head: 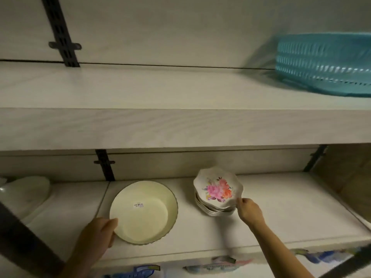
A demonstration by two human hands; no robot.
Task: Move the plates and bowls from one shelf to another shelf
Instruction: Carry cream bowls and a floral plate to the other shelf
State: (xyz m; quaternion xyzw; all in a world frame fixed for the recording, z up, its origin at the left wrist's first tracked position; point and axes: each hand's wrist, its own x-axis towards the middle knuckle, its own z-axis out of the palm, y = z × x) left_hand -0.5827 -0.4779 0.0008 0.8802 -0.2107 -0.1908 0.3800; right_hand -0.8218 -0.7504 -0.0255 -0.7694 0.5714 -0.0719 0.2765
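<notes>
At far left, pale glassware (30, 192) is sitting partly out of view on the white wood-grain lower shelf (281, 209). Next, the left hand (96, 235) is cupping the near-left rim of the round cream-yellow stickered bowl (143, 211), thumb over the edge, other fingers hidden beneath. Further right, the right hand (249, 209), arm stretched forward, is pinching the top scalloped white flower-printed plate (217, 188), tilting it off its stack (212, 209). Risk: such an edge-only pinch may be letting the plate slip or dragging the stack askew. Above right, a turquoise perforated plastic basket (325, 63) is occupying the upper shelf (140, 91).
</notes>
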